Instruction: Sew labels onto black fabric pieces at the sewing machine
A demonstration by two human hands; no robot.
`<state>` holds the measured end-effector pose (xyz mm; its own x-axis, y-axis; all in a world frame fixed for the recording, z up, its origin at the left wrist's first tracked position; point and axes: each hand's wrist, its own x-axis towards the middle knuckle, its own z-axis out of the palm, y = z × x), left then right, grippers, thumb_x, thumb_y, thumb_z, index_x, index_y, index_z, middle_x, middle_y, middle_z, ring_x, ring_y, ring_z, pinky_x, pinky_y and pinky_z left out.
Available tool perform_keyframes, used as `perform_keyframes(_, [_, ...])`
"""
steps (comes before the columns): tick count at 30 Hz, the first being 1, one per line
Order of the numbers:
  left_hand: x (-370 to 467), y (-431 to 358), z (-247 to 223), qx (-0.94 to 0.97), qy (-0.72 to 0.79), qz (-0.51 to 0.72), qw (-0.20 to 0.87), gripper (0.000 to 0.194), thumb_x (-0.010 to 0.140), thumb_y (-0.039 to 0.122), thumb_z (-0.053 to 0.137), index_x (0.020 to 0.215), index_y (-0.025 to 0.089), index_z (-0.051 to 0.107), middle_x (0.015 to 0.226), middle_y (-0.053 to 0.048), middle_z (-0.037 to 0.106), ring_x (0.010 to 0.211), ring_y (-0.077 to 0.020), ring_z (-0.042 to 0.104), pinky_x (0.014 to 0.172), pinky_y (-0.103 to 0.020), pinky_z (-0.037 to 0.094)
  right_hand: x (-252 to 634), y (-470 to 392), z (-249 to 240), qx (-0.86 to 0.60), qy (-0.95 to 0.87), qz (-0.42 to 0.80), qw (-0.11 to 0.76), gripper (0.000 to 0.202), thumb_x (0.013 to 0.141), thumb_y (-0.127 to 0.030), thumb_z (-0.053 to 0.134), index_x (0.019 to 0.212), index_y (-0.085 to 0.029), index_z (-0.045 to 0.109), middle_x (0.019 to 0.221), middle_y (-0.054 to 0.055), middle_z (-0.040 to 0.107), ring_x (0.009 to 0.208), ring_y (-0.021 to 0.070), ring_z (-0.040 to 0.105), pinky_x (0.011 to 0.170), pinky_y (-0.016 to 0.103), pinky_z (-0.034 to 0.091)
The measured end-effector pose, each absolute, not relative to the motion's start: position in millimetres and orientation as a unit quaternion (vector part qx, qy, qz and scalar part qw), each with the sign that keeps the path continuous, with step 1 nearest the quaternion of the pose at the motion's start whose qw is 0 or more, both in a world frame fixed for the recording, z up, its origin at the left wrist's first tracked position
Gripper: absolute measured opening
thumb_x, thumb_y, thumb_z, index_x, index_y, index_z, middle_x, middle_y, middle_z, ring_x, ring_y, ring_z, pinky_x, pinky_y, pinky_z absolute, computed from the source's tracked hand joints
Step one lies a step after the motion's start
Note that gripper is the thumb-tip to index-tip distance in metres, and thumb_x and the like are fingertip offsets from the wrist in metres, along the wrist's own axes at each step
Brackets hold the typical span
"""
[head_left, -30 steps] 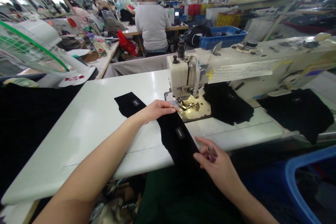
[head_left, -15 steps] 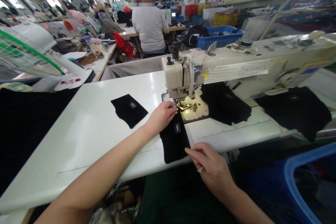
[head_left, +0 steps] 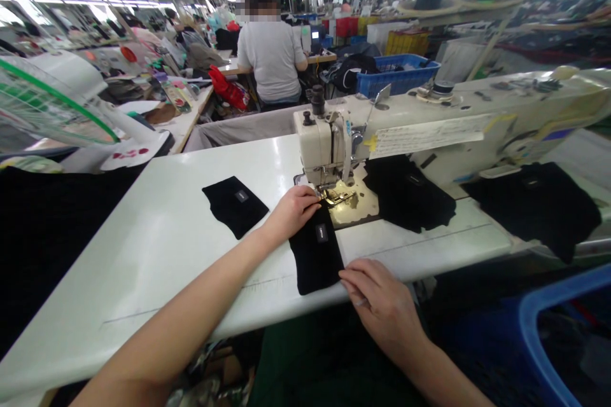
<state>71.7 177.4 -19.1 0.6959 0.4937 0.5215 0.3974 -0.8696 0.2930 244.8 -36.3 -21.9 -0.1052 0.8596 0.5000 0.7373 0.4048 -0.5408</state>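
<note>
A black fabric piece (head_left: 316, 267) with a small dark label lies on the white table, its far end at the presser foot (head_left: 337, 197) of a sewing machine (head_left: 317, 143). My left hand (head_left: 294, 210) pinches its far edge just left of the foot, fingers closed. Near the table's front edge, my right hand (head_left: 377, 292) holds the right edge of the same piece between thumb and fingertips. Another labelled black piece (head_left: 235, 205) lies flat to the left. Whether the needle is down in the cloth cannot be made out.
More black pieces lie right of the foot (head_left: 410, 194) and farther right (head_left: 534, 203). A blue basket (head_left: 529, 318) stands low at the right. At the left is a fan (head_left: 57, 98) with a green rim. A person (head_left: 270, 57) in a grey shirt sits ahead.
The view has tilted slightly. My right hand's fingers have drawn closer together at the fabric's edge; my left hand stays beside the presser foot. The fabric has hardly moved.
</note>
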Motion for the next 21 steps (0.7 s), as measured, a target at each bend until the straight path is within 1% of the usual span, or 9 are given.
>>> perform_keyframes(9, [70.2,178.0,-14.6,0.916,0.224,0.307,0.127,0.016,0.093,0.015,0.06,0.097,0.016,0.075,0.099,-0.009,0.069,0.095,-0.0198,0.067,0.087,-0.038,0.058,242.1,-37.6,-18.7,-0.56,-0.734,0.09,0.374,0.022,0.095,-0.012,0.049,0.102,-0.019,0.068,0.098,0.008,0.068,0.088,0.0214,0.065,0.078,0.034,0.055])
perform_keyframes(14, [71.2,177.4,-14.9,0.925,0.214,0.3,0.096,0.016,0.093,0.014,0.059,0.097,0.015,0.074,0.099,-0.011,0.068,0.095,-0.0212,0.066,0.087,-0.039,0.058,241.8,-35.6,-16.8,-0.562,-0.74,0.084,0.36,0.021,0.095,-0.013,0.048,0.1,-0.018,0.068,0.097,0.009,0.067,0.087,0.0214,0.064,0.076,0.034,0.054])
perform_keyframes(17, [71.7,177.3,-15.9,0.925,0.223,0.297,0.077,0.015,0.093,0.013,0.058,0.098,0.014,0.073,0.099,-0.011,0.067,0.095,-0.0221,0.065,0.087,-0.04,0.057,242.8,-32.5,-15.4,-0.566,-0.745,0.096,0.339,0.022,0.092,-0.009,0.049,0.1,-0.019,0.067,0.098,0.009,0.066,0.088,0.0221,0.063,0.074,0.034,0.053])
perform_keyframes(21, [71.1,178.8,-15.3,0.928,0.232,0.282,0.075,0.016,0.094,0.013,0.057,0.1,0.014,0.072,0.101,-0.011,0.066,0.095,-0.0222,0.064,0.088,-0.04,0.057,244.1,-30.8,-14.2,-0.569,-0.749,0.11,0.321,0.029,0.085,-0.003,0.048,0.098,-0.02,0.067,0.099,0.008,0.066,0.089,0.022,0.062,0.073,0.032,0.051])
